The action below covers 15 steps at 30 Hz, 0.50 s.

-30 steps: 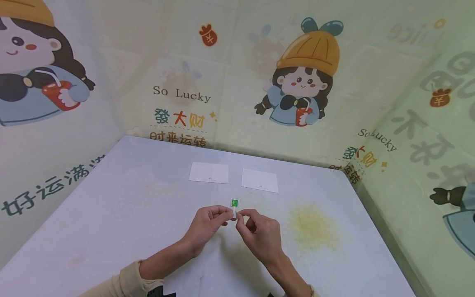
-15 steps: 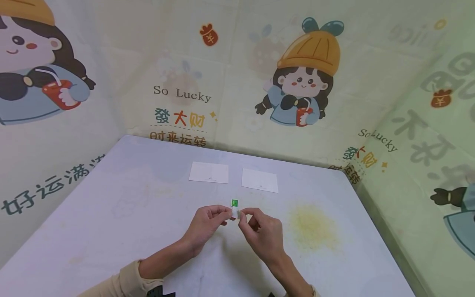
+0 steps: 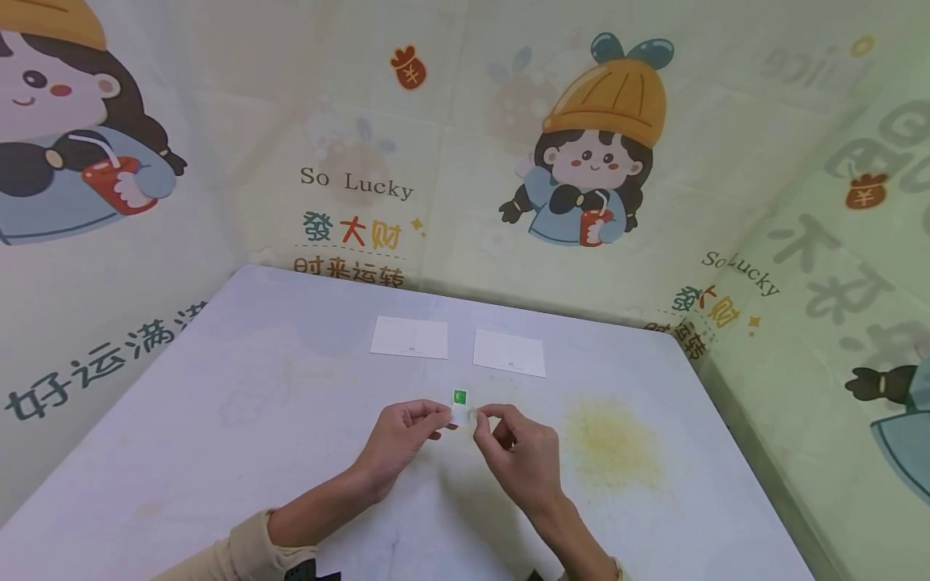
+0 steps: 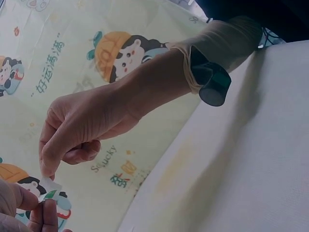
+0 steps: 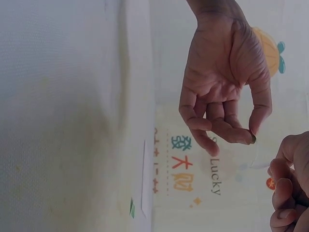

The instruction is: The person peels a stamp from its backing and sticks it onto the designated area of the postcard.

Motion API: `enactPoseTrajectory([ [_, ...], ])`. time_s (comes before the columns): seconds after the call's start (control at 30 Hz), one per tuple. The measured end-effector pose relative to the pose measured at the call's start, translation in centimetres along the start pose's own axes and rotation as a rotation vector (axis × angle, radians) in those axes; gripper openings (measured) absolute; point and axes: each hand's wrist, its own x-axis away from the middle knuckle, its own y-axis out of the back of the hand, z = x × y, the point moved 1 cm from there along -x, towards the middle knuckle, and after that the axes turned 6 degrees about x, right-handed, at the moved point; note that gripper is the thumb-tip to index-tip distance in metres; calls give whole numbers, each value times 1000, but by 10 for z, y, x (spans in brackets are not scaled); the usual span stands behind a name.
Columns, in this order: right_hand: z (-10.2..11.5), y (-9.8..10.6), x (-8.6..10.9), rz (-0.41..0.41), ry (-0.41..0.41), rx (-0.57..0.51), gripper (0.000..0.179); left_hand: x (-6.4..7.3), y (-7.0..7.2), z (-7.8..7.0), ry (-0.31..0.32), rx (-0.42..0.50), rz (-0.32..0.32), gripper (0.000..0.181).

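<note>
My left hand (image 3: 400, 442) pinches a small, thin white piece (image 3: 461, 415), sticker-like, between thumb and forefinger above the table. On its other edge the thumb and forefinger of my right hand (image 3: 523, 460) pinch a pale flap. The left wrist view has the white piece (image 4: 51, 184) between both hands, with green on one face. A sliver of green shows at the left fingertips (image 5: 253, 138) in the right wrist view. Just beyond the hands, a small green stamp-like square (image 3: 460, 397) with a white border lies on the table, also seen as a green patch (image 5: 132, 208) from the right wrist.
Two white cards, a left one (image 3: 410, 338) and a right one (image 3: 508, 353), lie side by side on the white table (image 3: 218, 452), farther back. A yellow stain (image 3: 613, 444) marks the table at right. Printed cloth (image 3: 465, 161) surrounds the table's far sides.
My right hand has drawn a little to the right, away from the left, and more of the white piece shows between them. The left hand hardly moves. Cards and green square stay put.
</note>
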Motion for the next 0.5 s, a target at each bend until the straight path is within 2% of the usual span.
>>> enactPoseTrajectory([
  [0.3,-4,2,4,53,-72,39,11,3,3,-2,3,3,-23,23],
  [0.5,-9,2,9,94,-80,71,11,3,6,-4,-4,-5,-32,23],
])
